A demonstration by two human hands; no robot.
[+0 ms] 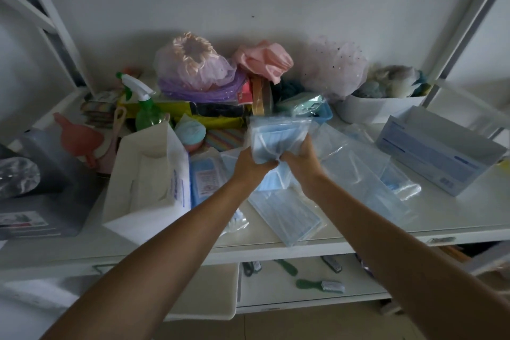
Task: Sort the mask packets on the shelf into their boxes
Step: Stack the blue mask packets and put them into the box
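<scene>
Both my hands hold one clear packet of blue masks (277,136) upright above the white shelf (441,218). My left hand (252,164) grips its lower left edge, my right hand (302,159) its lower right edge. Beneath them several more blue mask packets (287,215) lie loose on the shelf, with others (367,171) spread to the right. An open white box (150,176) stands to the left, its flaps up. Beside that box a flat packet with a label (205,178) rests. An open blue-and-white mask box (438,149) sits at the right.
Clutter fills the shelf's back: a green spray bottle (145,107), bagged hair caps (193,66), pink cloth (266,59), a white bin (378,109). A grey container (47,182) stands far left. Brushes (321,284) lie on the lower shelf. Metal frame posts rise on both sides.
</scene>
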